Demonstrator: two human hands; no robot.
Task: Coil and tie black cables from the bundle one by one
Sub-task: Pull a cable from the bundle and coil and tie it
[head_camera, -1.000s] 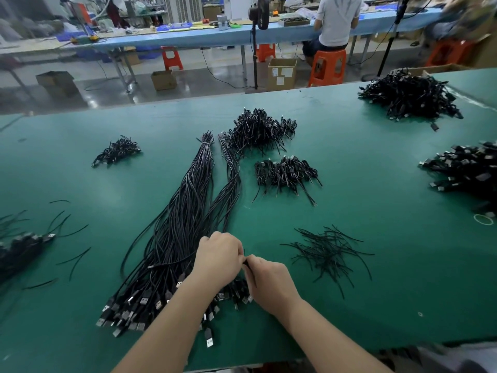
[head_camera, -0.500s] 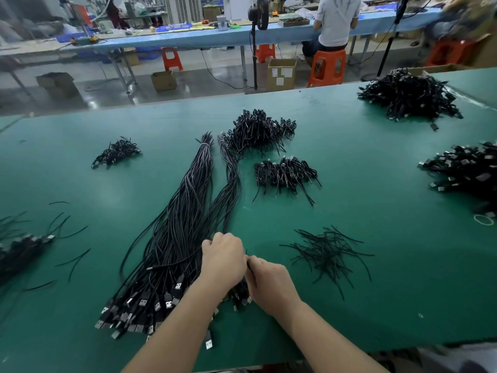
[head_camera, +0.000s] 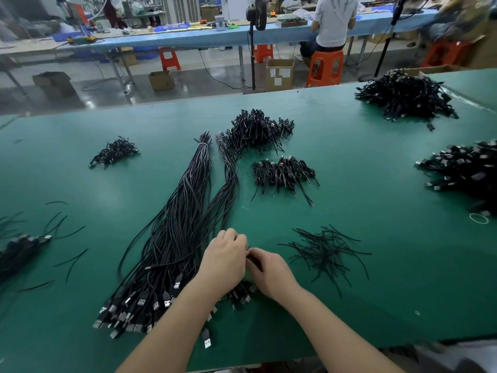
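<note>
Hands meet at about six o'clock on the green table (head_camera: pixel 376 238), and I read both as mid-tie. My left hand (head_camera: pixel 224 261) is curled with its knuckles up, and my right hand (head_camera: pixel 270 273) is pinching a short black strand at the seam between them; whether that strand is a tie or the cable itself I cannot tell, as the fingertips are hidden. The bundle (head_camera: pixel 185 211) runs from its bound tip at twelve o'clock down to a fan of USB plugs (head_camera: pixel 139 305) at seven, laid that way, I judge, so single cables pull free from the plug end. The loose ties (head_camera: pixel 325 251) lie at three o'clock, close to the right hand for quick picking. Finished coils sit in heaps: a big pile (head_camera: pixel 255 130) at twelve, a smaller pile (head_camera: pixel 282 173) at one, a little heap (head_camera: pixel 113 153) at ten. No bins or trays serve this table; cardboard boxes (head_camera: pixel 279 74) stand on the floor beyond, contents unseen.
</note>
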